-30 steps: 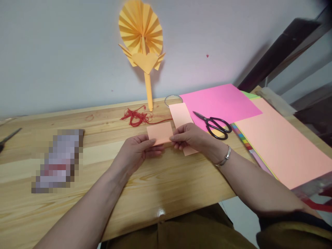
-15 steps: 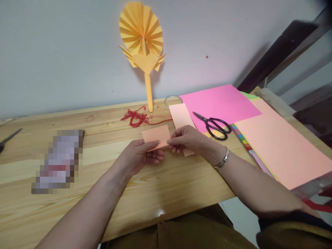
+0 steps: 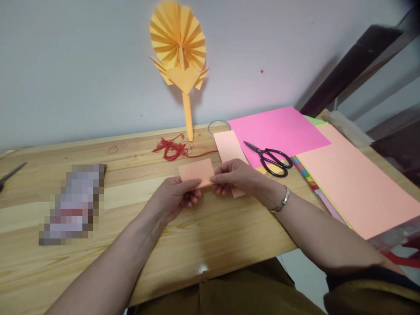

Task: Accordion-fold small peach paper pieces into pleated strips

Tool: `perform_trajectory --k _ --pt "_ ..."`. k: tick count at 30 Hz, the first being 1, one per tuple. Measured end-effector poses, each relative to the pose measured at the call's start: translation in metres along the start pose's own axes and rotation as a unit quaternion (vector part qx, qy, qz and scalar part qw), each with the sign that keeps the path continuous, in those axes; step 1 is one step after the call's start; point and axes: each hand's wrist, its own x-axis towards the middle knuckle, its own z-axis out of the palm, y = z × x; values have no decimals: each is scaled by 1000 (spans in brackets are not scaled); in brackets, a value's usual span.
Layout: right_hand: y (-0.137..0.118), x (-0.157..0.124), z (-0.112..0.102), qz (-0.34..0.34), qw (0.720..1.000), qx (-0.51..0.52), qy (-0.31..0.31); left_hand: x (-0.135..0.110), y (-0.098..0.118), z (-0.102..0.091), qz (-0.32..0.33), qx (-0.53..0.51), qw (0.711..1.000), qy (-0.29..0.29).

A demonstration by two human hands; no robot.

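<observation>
Between my two hands is a small rectangle of peach paper, tilted up above the table. My left hand pinches its lower left part, thumb on top and fingers curled beneath. At its right edge my right hand grips it between thumb and fingers, with a bracelet on that wrist. Under and behind my right hand lies a longer peach paper strip. Black-handled scissors rest to the right, on a pink sheet.
A yellow folded-paper fan leans on the wall. Tangled red thread lies near its foot. Large peach sheets are stacked at right. A blurred-out object and another dark tool lie at left on the wooden table.
The fingers of my left hand have curled in closer under the small paper. Both hands keep hold of it in nearly the same place.
</observation>
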Motion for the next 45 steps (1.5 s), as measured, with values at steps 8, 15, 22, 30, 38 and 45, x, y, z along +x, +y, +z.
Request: perform_trajectory --k 8,15,22,30,38,45 --pt "-3 -2 2 -8 1000 2 16 -1 0 1 -8 11 1000 -10" --pt "-1 0 2 -54 997 -28 39 0 -1 1 -12 29 999 -18" --pt "-1 0 2 -51 998 -25 39 0 1 2 -23 39 999 -15" --pt "1 0 1 -57 997 -28 43 -1 -1 1 -16 46 999 -14" --pt "0 1 2 -12 999 -25 34 0 -1 2 1 39 999 -10" --pt "-5 -5 3 64 995 -72 1 -1 -3 2 9 32 999 -17"
